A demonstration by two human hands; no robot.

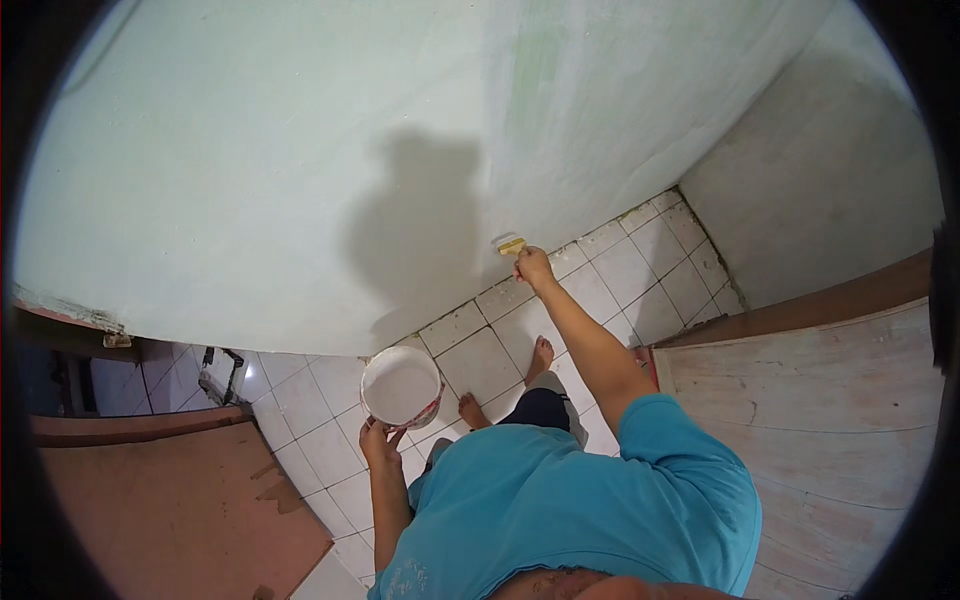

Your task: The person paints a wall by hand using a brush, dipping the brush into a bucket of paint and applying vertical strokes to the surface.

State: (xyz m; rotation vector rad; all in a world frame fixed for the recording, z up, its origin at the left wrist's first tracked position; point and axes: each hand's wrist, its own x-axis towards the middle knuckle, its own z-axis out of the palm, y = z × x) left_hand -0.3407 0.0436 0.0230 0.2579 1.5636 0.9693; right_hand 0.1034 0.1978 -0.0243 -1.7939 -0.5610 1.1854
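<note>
My right hand grips the handle of a flat paintbrush with a yellowish ferrule. Its bristles are at the pale wall, low down near the floor. A whiter painted band runs down the wall above the brush, beside a faint green patch. Down to the left, my left hand holds a white plastic bucket by its near side. White paint or a similar coating shows inside the bucket; its depth is hard to judge.
White floor tiles with dark joints run along the wall base. A second wall meets it at the right corner. A whitish wooden panel stands right, a reddish-brown panel lower left. My bare feet are close to the wall.
</note>
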